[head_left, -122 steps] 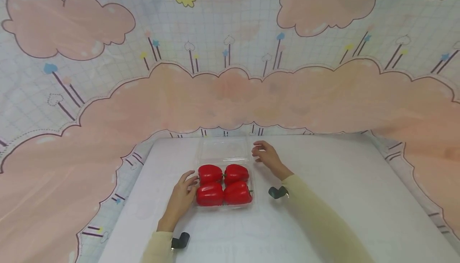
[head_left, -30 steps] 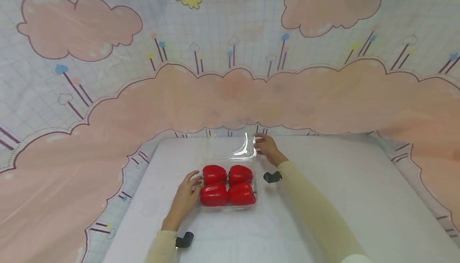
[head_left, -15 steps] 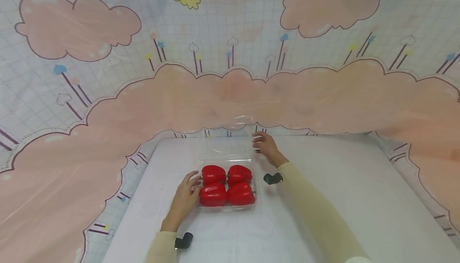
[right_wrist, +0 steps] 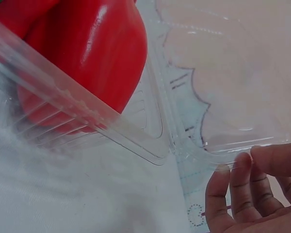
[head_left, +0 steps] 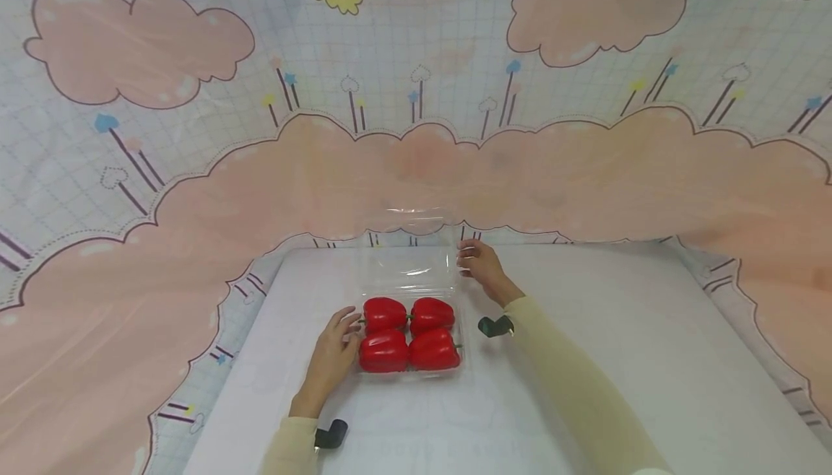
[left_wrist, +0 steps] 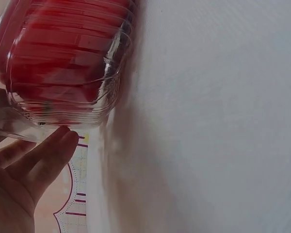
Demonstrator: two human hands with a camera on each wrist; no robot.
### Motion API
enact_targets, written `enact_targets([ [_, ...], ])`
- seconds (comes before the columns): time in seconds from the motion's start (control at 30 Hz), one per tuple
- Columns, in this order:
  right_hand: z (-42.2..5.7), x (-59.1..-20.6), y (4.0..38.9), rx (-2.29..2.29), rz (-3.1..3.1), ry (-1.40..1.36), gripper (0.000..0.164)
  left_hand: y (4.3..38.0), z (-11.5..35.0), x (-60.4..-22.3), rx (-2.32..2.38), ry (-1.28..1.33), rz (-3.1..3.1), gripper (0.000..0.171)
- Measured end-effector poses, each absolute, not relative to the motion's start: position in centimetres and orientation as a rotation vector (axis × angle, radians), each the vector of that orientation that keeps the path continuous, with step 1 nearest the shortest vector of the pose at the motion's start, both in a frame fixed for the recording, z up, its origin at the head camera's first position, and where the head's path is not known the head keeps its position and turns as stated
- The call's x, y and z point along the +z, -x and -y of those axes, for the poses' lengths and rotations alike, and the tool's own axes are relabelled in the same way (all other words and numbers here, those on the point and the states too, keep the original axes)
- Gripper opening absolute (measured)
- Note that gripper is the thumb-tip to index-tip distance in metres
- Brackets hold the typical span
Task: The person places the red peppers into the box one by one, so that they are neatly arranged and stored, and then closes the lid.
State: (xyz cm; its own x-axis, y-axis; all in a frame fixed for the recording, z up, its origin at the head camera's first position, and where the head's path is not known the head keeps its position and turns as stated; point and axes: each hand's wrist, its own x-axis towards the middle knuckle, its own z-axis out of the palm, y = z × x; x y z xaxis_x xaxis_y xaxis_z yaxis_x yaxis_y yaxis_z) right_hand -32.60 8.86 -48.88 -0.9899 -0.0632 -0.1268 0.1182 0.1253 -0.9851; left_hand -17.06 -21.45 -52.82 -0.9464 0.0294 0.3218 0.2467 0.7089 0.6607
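Several red bell peppers [head_left: 385, 351] sit in a clear plastic clamshell box [head_left: 416, 376] in the head view. Its hinged lid [head_left: 409, 266] stands raised along the far side. My left hand [head_left: 329, 359] is at the box's left side; in the left wrist view its extended fingers [left_wrist: 63, 145] touch the ribbed end wall [left_wrist: 68, 115]. My right hand [head_left: 481, 266] pinches the lid's right edge. Thumb and fingertips meet at that thin edge in the right wrist view, where one pepper [right_wrist: 94, 58] shows inside the box.
The box stands on a white table [head_left: 585, 345]. Behind hangs a patterned curtain [head_left: 552, 164] with peach clouds, meeting the table's far edge. A dark wrist camera [head_left: 496, 326] is on the right wrist and another camera [head_left: 333, 434] on the left.
Since the earliest frame the right hand has moved to the lid's edge and taken hold of it, and the lid has tilted up from behind the box. The left hand stays at the box's left side.
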Motion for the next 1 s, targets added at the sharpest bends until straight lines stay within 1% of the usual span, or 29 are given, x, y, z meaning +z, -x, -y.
enact_targets([
  [0.2, -9.2, -48.6, 32.0, -1.990, -2.239, -0.054, 0.033, 17.3, 21.7, -52.9, -1.051, 0.172, 2.633, 0.035],
  [0.43, -9.4, -48.1, 31.4, -2.008, -2.227, -0.042, 0.034, 17.8, 22.3, -52.3, -0.965, 0.082, 2.630, 0.032],
  [0.67, -9.4, -48.0, 30.6, -2.048, -2.217, 0.004, 0.025, 18.5, 22.7, -51.1, -1.038, 0.062, 2.534, 0.030],
  [0.8, -9.4, -48.0, 30.2, -2.048, -2.211, 0.016, 0.021, 19.2, 22.9, -50.3, -1.088, 0.081, 2.469, 0.032],
  [1.0, -9.3, -48.0, 29.8, -2.068, -2.189, 0.050, 0.022, 20.1, 23.0, -48.5, -1.140, 0.098, 2.410, 0.038],
])
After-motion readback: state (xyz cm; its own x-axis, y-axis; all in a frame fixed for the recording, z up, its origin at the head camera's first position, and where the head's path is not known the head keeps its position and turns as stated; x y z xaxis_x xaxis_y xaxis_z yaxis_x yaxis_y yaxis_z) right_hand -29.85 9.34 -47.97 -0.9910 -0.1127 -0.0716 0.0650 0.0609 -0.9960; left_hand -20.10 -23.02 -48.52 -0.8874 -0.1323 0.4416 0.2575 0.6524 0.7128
